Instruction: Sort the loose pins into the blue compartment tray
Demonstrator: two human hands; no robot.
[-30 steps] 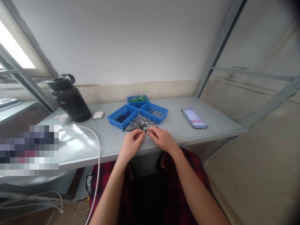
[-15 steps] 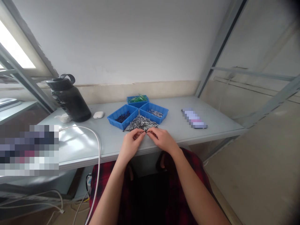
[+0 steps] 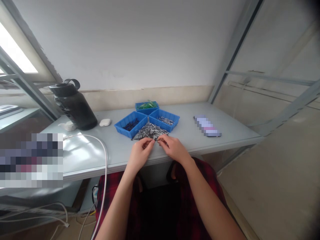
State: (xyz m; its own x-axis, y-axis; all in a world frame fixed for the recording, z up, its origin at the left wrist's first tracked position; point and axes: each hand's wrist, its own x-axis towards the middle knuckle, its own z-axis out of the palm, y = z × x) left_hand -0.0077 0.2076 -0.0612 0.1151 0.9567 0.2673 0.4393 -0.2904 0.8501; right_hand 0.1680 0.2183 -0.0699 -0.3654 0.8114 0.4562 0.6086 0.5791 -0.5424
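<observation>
My left hand (image 3: 141,150) and my right hand (image 3: 173,147) meet near the front edge of the table, fingertips pinched around a small dark piece too tiny to name. Just beyond them lies a pile of loose silver screw-like pieces (image 3: 151,129), with dark ones at its near edge. Around the pile stand three blue trays: the left tray (image 3: 119,129) holds dark pieces, the right tray (image 3: 176,120) holds silver ones, and the back tray (image 3: 147,111) holds green pieces.
A black bottle (image 3: 77,108) and a white case (image 3: 105,122) stand at the left of the table (image 3: 117,151). A phone (image 3: 207,126) lies at the right. A white cable (image 3: 106,156) hangs over the front edge.
The fingertips of my right hand have shifted slightly up and away from the left ones, so a little more of the dark piece shows between them.
</observation>
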